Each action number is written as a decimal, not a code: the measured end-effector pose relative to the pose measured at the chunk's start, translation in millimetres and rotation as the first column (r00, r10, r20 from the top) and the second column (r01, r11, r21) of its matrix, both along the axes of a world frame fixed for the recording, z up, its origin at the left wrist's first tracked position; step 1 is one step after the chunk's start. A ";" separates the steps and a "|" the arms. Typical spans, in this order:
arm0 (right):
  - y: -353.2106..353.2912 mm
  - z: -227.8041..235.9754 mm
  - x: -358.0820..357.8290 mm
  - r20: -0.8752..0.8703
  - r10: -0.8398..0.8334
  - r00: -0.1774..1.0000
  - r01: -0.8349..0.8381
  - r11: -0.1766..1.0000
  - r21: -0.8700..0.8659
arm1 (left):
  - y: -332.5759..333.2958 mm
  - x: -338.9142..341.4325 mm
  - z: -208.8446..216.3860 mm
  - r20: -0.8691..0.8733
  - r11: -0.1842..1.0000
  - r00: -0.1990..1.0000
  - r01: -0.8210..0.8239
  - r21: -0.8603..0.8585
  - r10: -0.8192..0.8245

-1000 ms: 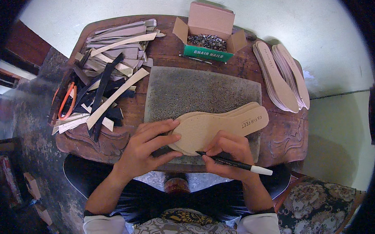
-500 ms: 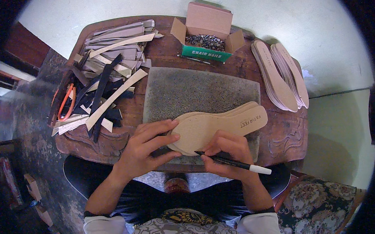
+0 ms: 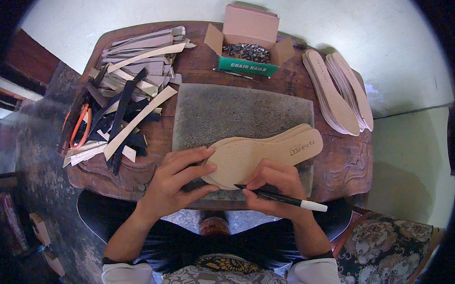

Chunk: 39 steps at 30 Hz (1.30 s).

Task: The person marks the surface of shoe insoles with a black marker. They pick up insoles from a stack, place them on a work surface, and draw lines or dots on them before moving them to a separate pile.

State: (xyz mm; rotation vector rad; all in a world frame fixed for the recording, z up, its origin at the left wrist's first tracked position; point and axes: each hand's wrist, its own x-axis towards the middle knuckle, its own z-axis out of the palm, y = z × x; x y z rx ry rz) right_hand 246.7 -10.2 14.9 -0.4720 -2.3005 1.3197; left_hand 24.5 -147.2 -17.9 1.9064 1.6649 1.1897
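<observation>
Hardly changed over the last second. Shifted slightly left in frame as a whole, surface (image 3: 346, 160) included, so probably down to head movement rather than handling.

Still pinching black marker (image 3: 284, 198) in right grip (image 3: 274, 188), between thumb and fingertips, right of lower centre. Tip at lower edge of insole stack (image 3: 238, 159), white end toward lower right; can't tell if actually touching. Still clasping stack's rounded end with left grip (image 3: 178, 176), fingers spread along left edge, thumb near lower edge; can't tell how firmly.

No visible slip between layers, no clear new mark; too small to tell. Likely means holding one spot steady for marking, with little progress made.

Stack at centre of frame, over lower part of grey pad (image 3: 241, 104), narrow end past pad's right edge, layers slightly offset; can't tell if fully resting.

Left alone: green-fronted carton (image 3: 247, 67) of small metal pieces (image 3: 247, 52) at top centre, insole piles (image 3: 331, 96) at upper right, cut strips (image 3: 139, 55) and orange-handled tool (image 3: 81, 126) at upper left.
</observation>
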 end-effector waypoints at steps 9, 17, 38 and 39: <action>8.0 -1.3 12.3 0.002 -0.019 1.000 0.019 1.000 0.003 | -0.8 0.1 -2.3 -0.009 1.000 1.000 -0.008 -0.006 0.008; 9.1 -4.2 13.4 0.010 0.016 1.000 -0.016 1.000 -0.020 | -0.8 -0.1 -0.5 -0.006 1.000 1.000 0.000 -0.015 0.000; 8.6 -2.6 9.8 0.004 0.029 1.000 -0.029 0.999 -0.013 | -1.0 -0.7 -0.6 -0.012 1.000 1.000 0.000 -0.006 0.000; 8.6 -2.4 9.8 0.006 0.029 1.000 -0.029 1.000 -0.012 | -0.8 -0.7 -0.9 -0.016 1.000 1.000 0.001 -0.004 -0.001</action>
